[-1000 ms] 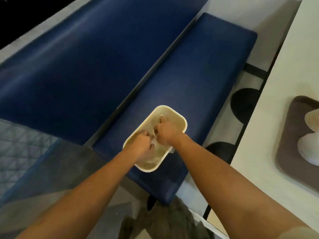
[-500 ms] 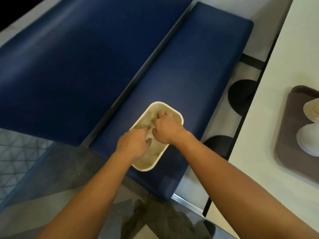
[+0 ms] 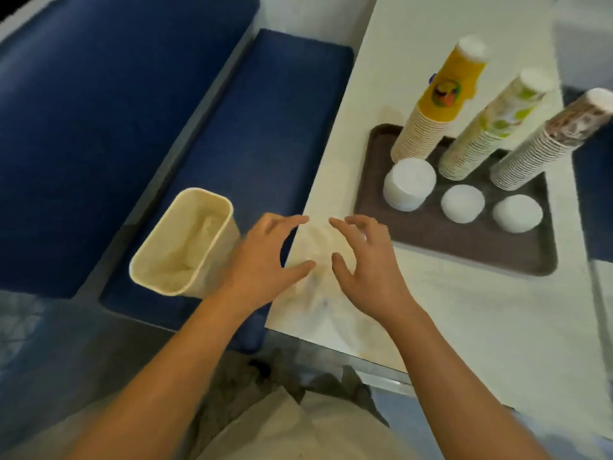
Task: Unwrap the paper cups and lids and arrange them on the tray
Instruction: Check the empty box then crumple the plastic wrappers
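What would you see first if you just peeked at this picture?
Three tall cup stacks stand on the brown tray on the white table: the yellow stack, the green-patterned stack and the brown-patterned stack, with white lid piles in front. Nearer, the left hand and the right hand hover with fingers spread over the table's corner, and a cream bin stands on the blue bench to their left.

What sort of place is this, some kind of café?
Probably a café or canteen booth: a blue padded bench beside a white table, and a brown serving tray holding three tall stacks of paper cups with white lids in front.
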